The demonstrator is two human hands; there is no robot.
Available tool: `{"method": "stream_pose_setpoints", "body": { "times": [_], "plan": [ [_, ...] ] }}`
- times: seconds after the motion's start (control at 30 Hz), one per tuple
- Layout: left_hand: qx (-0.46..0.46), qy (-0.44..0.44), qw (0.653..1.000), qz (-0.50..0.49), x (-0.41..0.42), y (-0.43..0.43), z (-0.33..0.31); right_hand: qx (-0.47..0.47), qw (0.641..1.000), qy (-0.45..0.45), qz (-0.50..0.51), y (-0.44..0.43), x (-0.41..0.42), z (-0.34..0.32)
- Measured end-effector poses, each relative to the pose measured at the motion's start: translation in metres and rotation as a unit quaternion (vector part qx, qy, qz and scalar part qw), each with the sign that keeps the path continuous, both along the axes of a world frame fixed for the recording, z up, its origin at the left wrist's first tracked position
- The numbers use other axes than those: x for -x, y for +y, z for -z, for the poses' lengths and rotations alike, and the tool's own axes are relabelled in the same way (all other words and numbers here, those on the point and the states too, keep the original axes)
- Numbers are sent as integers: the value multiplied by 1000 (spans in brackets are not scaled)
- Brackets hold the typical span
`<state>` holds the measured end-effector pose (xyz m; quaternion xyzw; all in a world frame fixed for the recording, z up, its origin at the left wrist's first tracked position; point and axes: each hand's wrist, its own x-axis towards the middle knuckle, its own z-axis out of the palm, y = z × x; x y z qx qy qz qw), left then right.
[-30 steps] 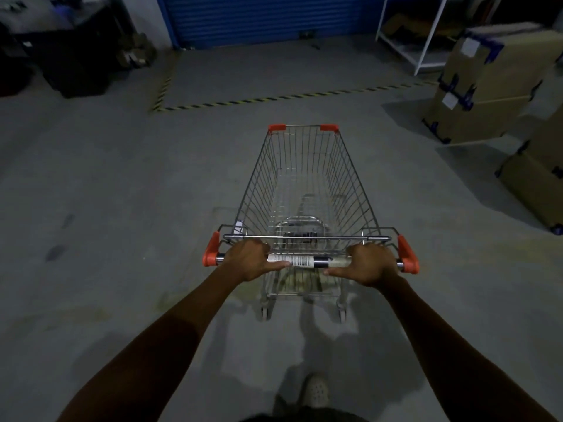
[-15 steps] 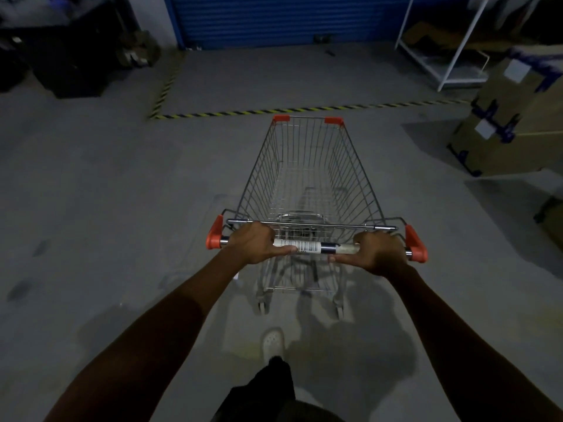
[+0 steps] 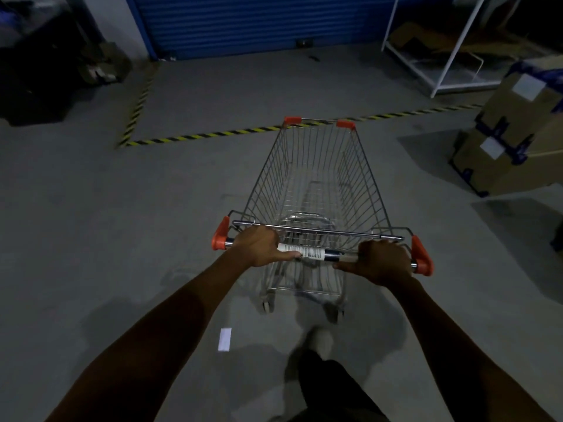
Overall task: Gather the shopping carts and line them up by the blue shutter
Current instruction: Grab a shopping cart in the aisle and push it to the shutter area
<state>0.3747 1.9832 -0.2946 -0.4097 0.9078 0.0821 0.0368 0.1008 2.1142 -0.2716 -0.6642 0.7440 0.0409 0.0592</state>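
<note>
Cart (image 3: pixel 370 184) — wire basket of thin bright steel rods that narrows toward its far end. Orange plastic caps sit on the two far corners and on both ends of the handle bar (image 3: pixel 332 255). Left grip (image 3: pixel 259 245) wrapped round the bar near its left end, thumb lying along the white barcode label. Right grip (image 3: pixel 384 261) wrapped round the bar near its right end, thumb pointing inward. Basket runs straight ahead of both grips; its far corners overlap the yellow-black hazard tape (image 3: pixel 213 135) in view. Blue shutter (image 3: pixel 262 22) — ribbed, horizontal slats — stands well beyond that, past the taped bay. Floor (image 3: pixel 122 223) smooth grey concrete, a wide stretch left of the left grip. Ahead and right of the right grip: stacked cardboard boxes (image 3: pixel 518 141) with blue tape, apart from the basket side; white tube-frame shelf (image 3: pixel 451 56) beyond them. White paper slip (image 3: pixel 224 339) on the floor, nearer the body than the left grip.
</note>
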Motion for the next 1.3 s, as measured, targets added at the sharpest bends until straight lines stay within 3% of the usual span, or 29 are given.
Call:
{"method": "stream_pose_setpoints", "body": {
  "times": [0.27,0.53,0.83,0.97,1.3],
  "plan": [
    [2,-12,1000,-1,118,-190,-9,46,998,-23,30,-187,114,6],
    [-20,6,1000,12,228,-359,-16,-19,998,-15,52,-349,217,-2],
    [-6,-42,998,45,354,-553,-10,17,997,16,67,-521,333,2],
    [-3,-22,999,46,414,-650,-6,37,996,23,72,-612,390,4],
    [-42,-22,996,79,544,-859,-7,-13,994,16,107,-810,507,-6]
  ]
}}
